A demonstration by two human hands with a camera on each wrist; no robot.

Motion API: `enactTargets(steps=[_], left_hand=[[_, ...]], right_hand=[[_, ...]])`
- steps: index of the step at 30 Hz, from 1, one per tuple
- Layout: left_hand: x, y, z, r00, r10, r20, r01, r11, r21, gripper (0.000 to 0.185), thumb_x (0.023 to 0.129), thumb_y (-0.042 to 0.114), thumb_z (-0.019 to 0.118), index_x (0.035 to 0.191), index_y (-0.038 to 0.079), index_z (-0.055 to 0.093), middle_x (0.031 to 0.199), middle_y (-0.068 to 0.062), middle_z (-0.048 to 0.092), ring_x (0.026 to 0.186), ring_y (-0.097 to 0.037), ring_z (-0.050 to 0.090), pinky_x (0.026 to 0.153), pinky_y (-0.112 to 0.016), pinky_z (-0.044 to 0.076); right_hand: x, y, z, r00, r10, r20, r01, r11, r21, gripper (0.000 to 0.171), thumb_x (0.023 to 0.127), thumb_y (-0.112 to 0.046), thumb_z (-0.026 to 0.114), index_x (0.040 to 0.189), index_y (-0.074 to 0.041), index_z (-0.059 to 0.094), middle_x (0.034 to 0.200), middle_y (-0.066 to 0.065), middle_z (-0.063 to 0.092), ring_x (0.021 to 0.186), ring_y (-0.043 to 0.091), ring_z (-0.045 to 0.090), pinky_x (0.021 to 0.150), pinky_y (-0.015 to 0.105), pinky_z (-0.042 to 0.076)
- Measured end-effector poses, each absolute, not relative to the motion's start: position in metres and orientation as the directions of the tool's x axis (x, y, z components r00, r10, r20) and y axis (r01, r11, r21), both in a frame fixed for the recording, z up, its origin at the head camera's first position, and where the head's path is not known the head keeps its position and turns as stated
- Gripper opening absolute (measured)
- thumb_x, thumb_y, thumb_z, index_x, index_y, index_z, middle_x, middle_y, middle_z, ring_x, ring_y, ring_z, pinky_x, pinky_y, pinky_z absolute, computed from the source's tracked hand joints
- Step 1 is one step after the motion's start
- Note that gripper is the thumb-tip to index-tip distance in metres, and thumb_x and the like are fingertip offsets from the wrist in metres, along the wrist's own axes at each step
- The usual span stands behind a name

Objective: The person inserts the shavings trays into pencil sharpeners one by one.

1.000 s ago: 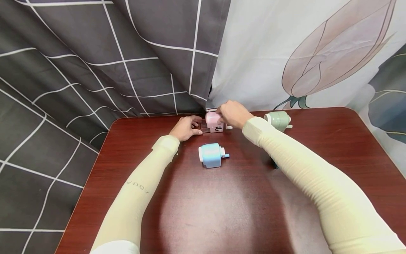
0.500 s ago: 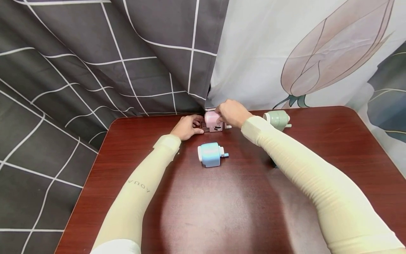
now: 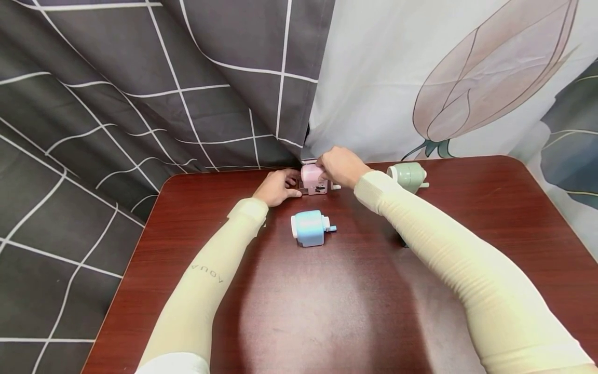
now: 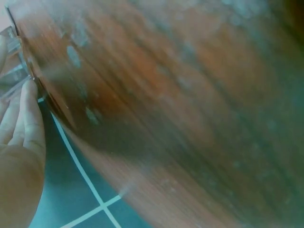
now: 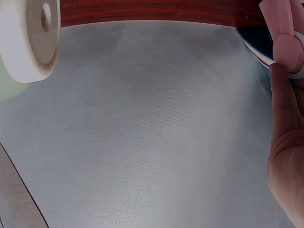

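At the table's back edge stands a pink crank pencil sharpener (image 3: 314,186). My right hand (image 3: 343,167) grips its body from the right and above. From its left side juts a clear shavings drawer (image 3: 304,191), and my left hand (image 3: 276,188) holds the outer end between thumb and fingers. Close up in the left wrist view, the fingers lie along the clear drawer (image 4: 16,78). The pink crank (image 5: 289,52) shows beside the right fingers in the right wrist view. A blue crank sharpener (image 3: 310,228) sits nearer, in front of the pink one.
A green crank sharpener (image 3: 411,176) stands to the right, partly behind the right sleeve (image 3: 434,249). A small dark thing (image 3: 404,241) peeks out beside that sleeve. Curtains (image 3: 224,104) hang right behind the back edge of the brown table (image 3: 308,317).
My left hand has shifted slightly right, and less of the clear drawer shows outside the pink sharpener than before. The right hand keeps its grip; the blue and green sharpeners stay put.
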State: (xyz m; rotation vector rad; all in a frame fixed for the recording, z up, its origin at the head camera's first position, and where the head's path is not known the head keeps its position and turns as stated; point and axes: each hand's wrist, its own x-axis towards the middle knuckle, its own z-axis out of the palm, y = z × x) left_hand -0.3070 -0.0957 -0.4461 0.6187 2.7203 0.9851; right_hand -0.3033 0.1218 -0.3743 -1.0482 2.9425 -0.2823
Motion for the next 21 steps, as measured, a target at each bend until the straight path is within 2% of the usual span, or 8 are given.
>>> enactTargets(steps=[10, 21], left_hand=[[-0.3077, -0.094, -0.4446, -0.894, 0.447, -0.035, 0.321, 0.692, 0.647, 0.053, 0.084, 0.012, 0.082, 0.131, 0.0, 0.062, 0.118, -0.014, 0.07, 0.106, -0.025, 0.067, 0.092, -0.033, 0.052], [-0.3098, -0.0914, -0.4448, -0.895, 0.443, -0.051, 0.3, 0.683, 0.665, 0.052, 0.084, 0.012, 0.083, 0.13, -0.002, 0.062, 0.117, -0.015, 0.07, 0.106, -0.025, 0.067, 0.093, -0.032, 0.052]], right_hand=[[-0.3029, 0.1218, -0.3745, -0.784, -0.619, 0.042, -0.616, 0.769, -0.174, 0.025, 0.084, -0.023, 0.083, 0.072, -0.01, 0.065, 0.062, 0.0, 0.058, 0.065, 0.023, 0.056, 0.069, 0.041, 0.051], [-0.303, 0.1195, -0.3742, -0.784, -0.619, 0.046, -0.618, 0.77, -0.16, 0.023, 0.083, -0.023, 0.083, 0.073, -0.009, 0.067, 0.064, 0.002, 0.063, 0.067, 0.025, 0.062, 0.071, 0.043, 0.053]])
